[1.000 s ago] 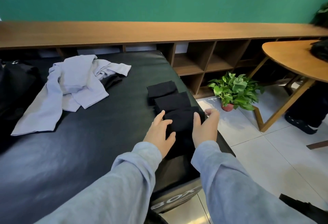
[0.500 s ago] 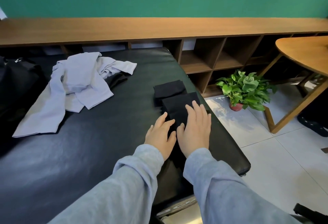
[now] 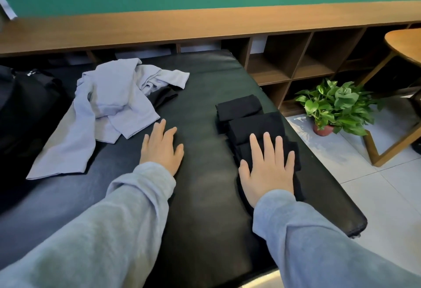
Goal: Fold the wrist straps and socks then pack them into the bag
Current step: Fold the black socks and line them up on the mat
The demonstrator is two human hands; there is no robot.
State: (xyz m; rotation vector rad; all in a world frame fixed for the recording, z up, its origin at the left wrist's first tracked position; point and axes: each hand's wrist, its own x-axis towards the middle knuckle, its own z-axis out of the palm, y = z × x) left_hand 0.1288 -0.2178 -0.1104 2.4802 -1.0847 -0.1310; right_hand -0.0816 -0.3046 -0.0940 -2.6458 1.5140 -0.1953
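Hands flat on padded bench, right hand on folded black pieces

Right hand (image 3: 268, 169) lies palm down, fingers straight and spread, pressing the nearest folded black piece (image 3: 296, 157) close to the right edge of the black padded bench (image 3: 205, 196). 2 more folded black pieces sit in a row beyond it along the same edge: middle one (image 3: 257, 126) touching the near one, far one (image 3: 239, 106) touching the middle. Socks or straps, cannot tell. Left hand (image 3: 161, 148) rests flat on bare bench, fingers straight, holding nothing, just beside the crumpled grey garment (image 3: 114, 100) toward the far left. Black bag (image 3: 25, 105) at the left edge. Potted plant (image 3: 335, 105) on the floor off the right side.
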